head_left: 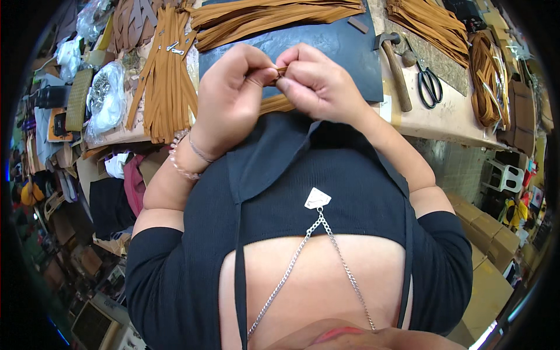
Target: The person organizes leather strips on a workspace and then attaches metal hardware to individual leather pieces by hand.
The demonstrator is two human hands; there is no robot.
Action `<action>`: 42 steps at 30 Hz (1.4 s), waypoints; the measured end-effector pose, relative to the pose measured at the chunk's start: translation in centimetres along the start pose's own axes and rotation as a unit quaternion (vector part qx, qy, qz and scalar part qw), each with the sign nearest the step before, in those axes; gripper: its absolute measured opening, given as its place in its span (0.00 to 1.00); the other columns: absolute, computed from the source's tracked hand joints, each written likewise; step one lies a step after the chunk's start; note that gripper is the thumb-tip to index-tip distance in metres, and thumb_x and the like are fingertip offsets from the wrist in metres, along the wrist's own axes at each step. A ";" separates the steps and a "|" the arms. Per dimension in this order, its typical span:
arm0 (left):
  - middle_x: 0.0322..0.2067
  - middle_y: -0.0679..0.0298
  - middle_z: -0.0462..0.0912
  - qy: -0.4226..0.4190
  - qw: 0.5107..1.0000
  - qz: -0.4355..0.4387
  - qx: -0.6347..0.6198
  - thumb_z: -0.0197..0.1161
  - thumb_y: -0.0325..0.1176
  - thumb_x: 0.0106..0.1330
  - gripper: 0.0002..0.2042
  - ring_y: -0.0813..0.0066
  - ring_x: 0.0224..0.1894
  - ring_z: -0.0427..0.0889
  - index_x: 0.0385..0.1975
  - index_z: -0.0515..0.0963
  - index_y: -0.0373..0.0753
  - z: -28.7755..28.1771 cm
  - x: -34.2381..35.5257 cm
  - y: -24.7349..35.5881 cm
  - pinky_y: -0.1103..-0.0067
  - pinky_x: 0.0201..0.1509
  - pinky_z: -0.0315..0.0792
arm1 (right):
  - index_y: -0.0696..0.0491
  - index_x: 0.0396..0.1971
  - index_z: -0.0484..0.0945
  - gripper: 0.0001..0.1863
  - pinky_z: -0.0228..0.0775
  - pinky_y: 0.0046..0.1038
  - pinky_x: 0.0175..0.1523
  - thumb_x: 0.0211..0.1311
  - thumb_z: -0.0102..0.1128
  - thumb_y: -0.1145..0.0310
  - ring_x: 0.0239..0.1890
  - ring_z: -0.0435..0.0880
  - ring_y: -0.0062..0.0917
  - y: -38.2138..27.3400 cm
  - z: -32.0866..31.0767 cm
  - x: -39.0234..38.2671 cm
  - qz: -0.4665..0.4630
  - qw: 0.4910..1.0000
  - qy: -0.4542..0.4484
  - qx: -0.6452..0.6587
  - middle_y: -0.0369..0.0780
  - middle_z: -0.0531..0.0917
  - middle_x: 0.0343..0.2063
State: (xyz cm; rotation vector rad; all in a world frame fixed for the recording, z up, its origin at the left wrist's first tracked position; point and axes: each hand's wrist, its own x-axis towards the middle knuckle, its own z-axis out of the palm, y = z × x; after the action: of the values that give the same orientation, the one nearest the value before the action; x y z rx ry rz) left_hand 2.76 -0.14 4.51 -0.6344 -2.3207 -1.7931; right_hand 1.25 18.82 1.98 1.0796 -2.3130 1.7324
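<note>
Both my hands meet over a dark mat (364, 70) near the table's front edge. Between their fingertips is the end of a narrow brown zipper strip (282, 72). My left hand (233, 81) pinches it between thumb and curled fingers. From the other side, my right hand (321, 84) grips the same end with its fingers folded in. More brown strip (276, 104) shows just below the hands, beside my black apron (262, 157); I cannot tell whether it is the same piece. The fingers hide most of the held part.
Brown zipper strips (166, 87) lie at left, with metal pulls (173, 48) on top. Another bundle (274, 20) crosses the mat's far side. To the right are a hammer (396, 76), black-handled scissors (430, 87) and a coiled brown bundle (485, 81). A plastic bag (107, 99) sits far left.
</note>
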 end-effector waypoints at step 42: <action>0.35 0.68 0.81 -0.093 0.951 -0.202 -0.213 0.64 0.25 0.67 0.07 0.84 0.40 0.78 0.42 0.79 0.32 -1.7 -0.1 -0.8 0.85 0.48 0.73 | 0.57 0.40 0.76 0.07 0.69 0.23 0.49 0.69 0.59 0.69 0.44 0.76 0.19 -1.4 -2.8 -1.0 0.150 0.972 -0.086 0.160 0.36 0.77 0.36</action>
State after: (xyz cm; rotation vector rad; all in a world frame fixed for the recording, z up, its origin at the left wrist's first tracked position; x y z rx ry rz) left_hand 2.26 -1.93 4.19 -0.4062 -2.3181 -2.5675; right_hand 1.79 21.60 3.69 0.9980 -2.4644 2.2732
